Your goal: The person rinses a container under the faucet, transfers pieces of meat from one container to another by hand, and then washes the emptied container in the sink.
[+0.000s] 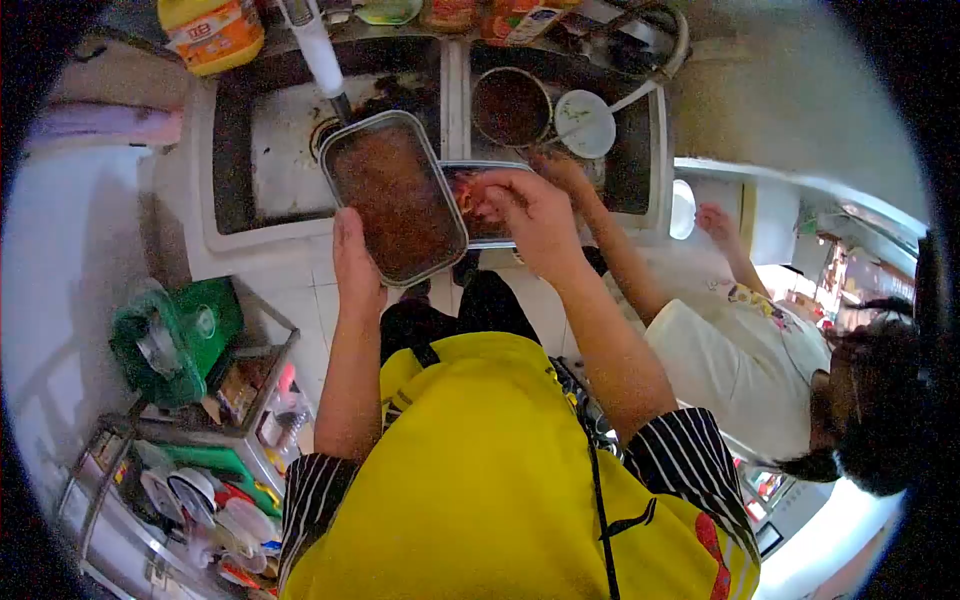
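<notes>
A rectangular container [395,200] with a pale rim and a reddish-brown inside is tilted over the front of the left sink basin. My left hand [356,262] grips its lower left edge. Just right of it, a second tray [490,240] with dark and reddish contents lies at the divider between the basins. Over that tray is my right hand [528,215], its fingers pinched together at the reddish contents; what they hold is too small to make out.
The double sink [455,100] holds a round pot [511,107] and a white bowl [584,124] on the right. A co-worker [740,360] stands at my right, one hand near the tray. A yellow jug [212,35] is at the back left; a shelf rack [235,430] stands lower left.
</notes>
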{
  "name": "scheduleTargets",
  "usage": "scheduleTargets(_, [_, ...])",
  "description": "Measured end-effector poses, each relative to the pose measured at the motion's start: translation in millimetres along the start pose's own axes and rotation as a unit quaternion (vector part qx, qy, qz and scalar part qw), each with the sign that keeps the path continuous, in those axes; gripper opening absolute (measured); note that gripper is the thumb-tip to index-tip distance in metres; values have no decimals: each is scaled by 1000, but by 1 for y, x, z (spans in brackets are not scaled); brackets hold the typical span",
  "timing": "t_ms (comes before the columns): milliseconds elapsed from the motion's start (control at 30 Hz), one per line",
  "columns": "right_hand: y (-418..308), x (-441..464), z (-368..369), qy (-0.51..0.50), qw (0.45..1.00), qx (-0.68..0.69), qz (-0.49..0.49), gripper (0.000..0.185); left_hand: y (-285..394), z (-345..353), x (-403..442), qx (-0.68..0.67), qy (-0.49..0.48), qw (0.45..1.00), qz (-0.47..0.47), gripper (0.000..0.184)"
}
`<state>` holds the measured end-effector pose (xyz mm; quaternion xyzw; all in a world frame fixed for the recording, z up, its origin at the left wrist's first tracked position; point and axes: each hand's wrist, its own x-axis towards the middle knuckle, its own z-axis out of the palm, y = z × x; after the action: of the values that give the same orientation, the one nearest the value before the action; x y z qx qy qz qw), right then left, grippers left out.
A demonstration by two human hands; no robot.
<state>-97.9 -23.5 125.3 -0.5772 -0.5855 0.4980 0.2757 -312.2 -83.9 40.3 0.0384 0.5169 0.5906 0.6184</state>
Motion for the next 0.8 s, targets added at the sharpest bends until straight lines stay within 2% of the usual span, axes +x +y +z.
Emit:
scheduleTargets(133, [34,0,-2,-45,952,-281,-115,28,1,-4,-1,8,-15,1000,10,62])
scheduleTargets(233, [48,0,0,-37,940,-336,-51,25,2,-4,-2,11,-16,1000,11,62])
scheduleTargets(267, [49,-2,1,-2,925,-374,-62,23,1,-3,-4,16,-12,1000,13,62])
scheduleTargets(367, [6,-2,4,8,944,-318,-90,21,-4,2,-7,-3,-16,1000,8,59])
scheduleTargets(467, [-14,-5,26,-58,928,-299,-215,28,-2,6,-11,-14,-54,998,10,65])
scheduleTargets(600, [-14,-3,62,-135,883,-409,-186,46,-18,0,-4,-3,-26,1000,-1,67])
scheduleTargets(667, [-19,0,71,-188,867,-433,-161,40,-13,10,-10,-14,-38,999,-9,69])
scheduleTargets(700, [-20,1,74,-213,857,-445,-148,38,-13,12,-10,-14,-25,1000,-9,62])
scheduleTargets(767, [-13,0,79,-228,847,-449,-171,27,-14,17,-9,-15,0,1000,-8,52])
scheduleTargets(800, [-10,-2,81,-234,841,-451,-184,23,-15,17,-10,-1,8,1000,1,52])
